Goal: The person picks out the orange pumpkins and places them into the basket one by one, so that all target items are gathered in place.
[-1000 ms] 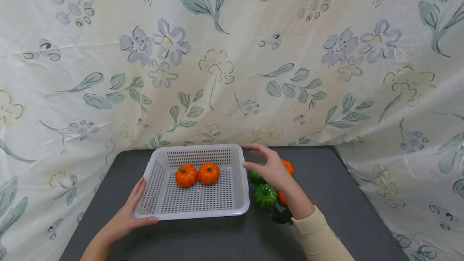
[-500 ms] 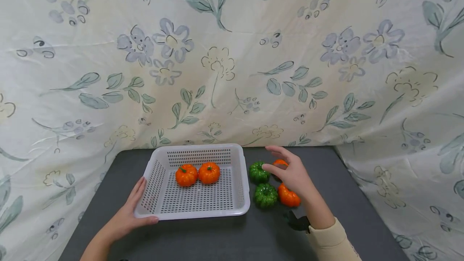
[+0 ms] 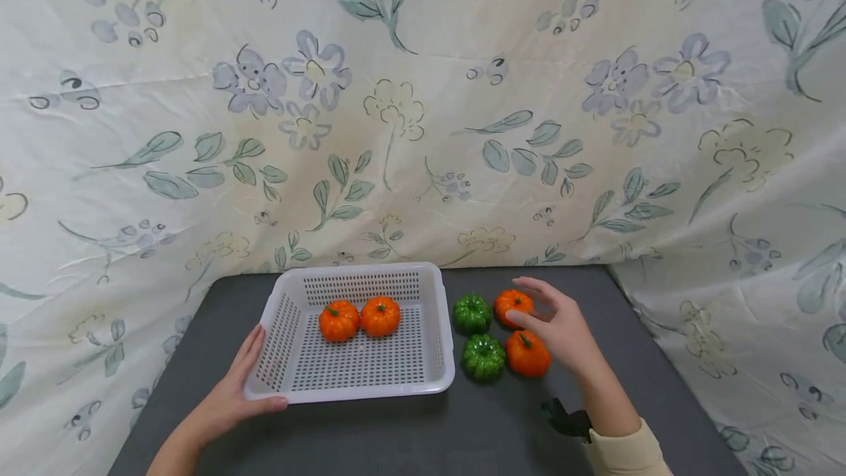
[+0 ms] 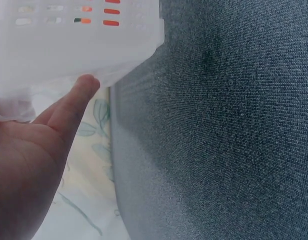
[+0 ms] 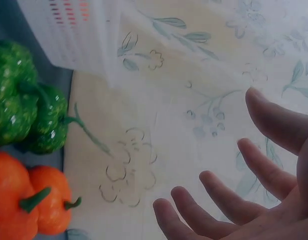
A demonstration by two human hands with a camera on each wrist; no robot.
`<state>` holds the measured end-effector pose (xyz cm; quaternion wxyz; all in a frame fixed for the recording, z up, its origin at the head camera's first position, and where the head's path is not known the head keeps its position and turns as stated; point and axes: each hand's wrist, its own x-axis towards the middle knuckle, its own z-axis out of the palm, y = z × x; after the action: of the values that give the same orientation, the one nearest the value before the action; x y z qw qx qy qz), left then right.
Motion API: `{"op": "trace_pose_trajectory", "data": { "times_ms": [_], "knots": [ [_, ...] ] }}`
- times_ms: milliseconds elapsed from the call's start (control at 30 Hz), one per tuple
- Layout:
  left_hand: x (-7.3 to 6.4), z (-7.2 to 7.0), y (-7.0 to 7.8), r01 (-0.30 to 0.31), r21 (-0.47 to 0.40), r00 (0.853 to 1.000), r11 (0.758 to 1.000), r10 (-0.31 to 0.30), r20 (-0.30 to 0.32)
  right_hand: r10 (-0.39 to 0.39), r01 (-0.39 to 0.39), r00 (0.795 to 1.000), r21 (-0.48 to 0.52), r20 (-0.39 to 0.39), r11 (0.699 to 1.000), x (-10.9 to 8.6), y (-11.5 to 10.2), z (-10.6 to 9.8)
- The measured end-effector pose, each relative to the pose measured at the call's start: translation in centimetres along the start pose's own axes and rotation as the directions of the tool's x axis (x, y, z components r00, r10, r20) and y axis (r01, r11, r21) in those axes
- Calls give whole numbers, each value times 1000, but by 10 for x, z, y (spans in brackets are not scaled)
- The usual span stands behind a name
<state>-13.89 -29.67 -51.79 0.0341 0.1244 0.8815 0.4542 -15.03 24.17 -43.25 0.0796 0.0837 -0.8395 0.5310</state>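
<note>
Two small orange pumpkins (image 3: 339,321) lie side by side in a white plastic basket (image 3: 350,392). My left hand (image 3: 228,399) rests at the basket's front left corner, straight fingers along the left side and thumb by the front rim. In the left wrist view, the fingers (image 4: 76,102) reach up to the white wall. To the basket's right lie two green pumpkins (image 3: 484,358) and two more orange pumpkins (image 3: 528,353). Over the orange pair hovers my right hand (image 3: 558,325), fingers spread and apart from the thumb, holding nothing; the right wrist view shows the palm (image 5: 288,215) bare.
A dark grey cloth-covered table (image 3: 370,435) carries everything. Behind it and at the sides hangs a floral curtain (image 3: 423,167). A black strap (image 3: 565,417) sits at my right wrist, below a cream sleeve (image 3: 624,454).
My right hand has moved right, from beside the basket's right rim to over the orange pumpkins, uncovering the green ones. My left hand and the basket have stayed put.
</note>
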Motion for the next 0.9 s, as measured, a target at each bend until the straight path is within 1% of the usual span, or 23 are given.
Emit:
{"op": "trace_pose_trajectory", "data": {
  "times_ms": [133, 433, 500, 667, 767, 900],
  "knots": [
    [-1, 0, 0, 1, 1, 1000, 1000, -1, -5, 6, -6, 1000, -22, -6, 1000, -3, 8, -4],
    [0, -1, -2, 1, -14, 1000, 1000, -1, 1, 85, -84, 996, -100, 10, 991, -5, 34, -9],
    [0, -1, -1, 0, -15, 1000, 1000, 0, 2, 121, -118, 992, -128, 21, 985, -5, 43, -10],
    [-1, -1, -1, 17, -11, 1000, 1000, -17, 1, 197, -181, 978, -191, 71, 965, -3, 73, -9],
    [-1, -1, -1, 15, -16, 1000, 1000, -15, 5, 218, -199, 971, -187, 93, 962, -4, 87, -6],
    [0, 0, -2, -2, -27, 1000, 1000, 2, 6, 238, -221, 967, -164, 94, 962, -7, 98, -5]
  ]
}}
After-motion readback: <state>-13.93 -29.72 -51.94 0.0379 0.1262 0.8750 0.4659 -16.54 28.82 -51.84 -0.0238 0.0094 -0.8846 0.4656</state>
